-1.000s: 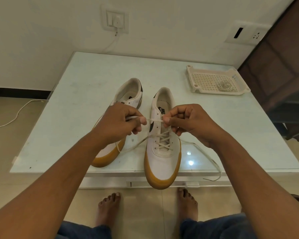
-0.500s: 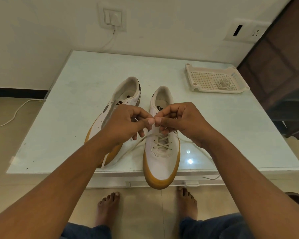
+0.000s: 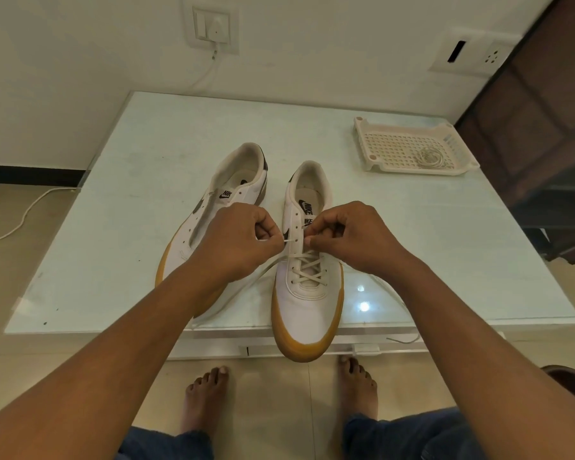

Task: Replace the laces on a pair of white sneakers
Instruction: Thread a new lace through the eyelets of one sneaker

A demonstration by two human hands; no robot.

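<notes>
White lace tip (image 3: 289, 241) pinched by the left hand (image 3: 236, 247), aimed sideways at an eyelet (image 3: 296, 240) just beyond its fingers (image 3: 273, 242); right hand (image 3: 356, 240) pinches the flap of the sneaker (image 3: 307, 307), half-laced on the bench (image 3: 146, 161).

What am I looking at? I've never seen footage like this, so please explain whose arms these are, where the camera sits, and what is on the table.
There is no machine: these are a person's bare arms, filmed by one wide-angle camera worn on their head, looking down. On the glass table stand two white sneakers. The left hand pinches the lace tip of the half-laced sneaker beside an eyelet; the right hand curls at the opposite eyelets, and what it pinches is hidden. The unlaced sneaker stands to its left. Farther back, a perforated plastic tray holds a coiled cord, likely a lace.
</notes>
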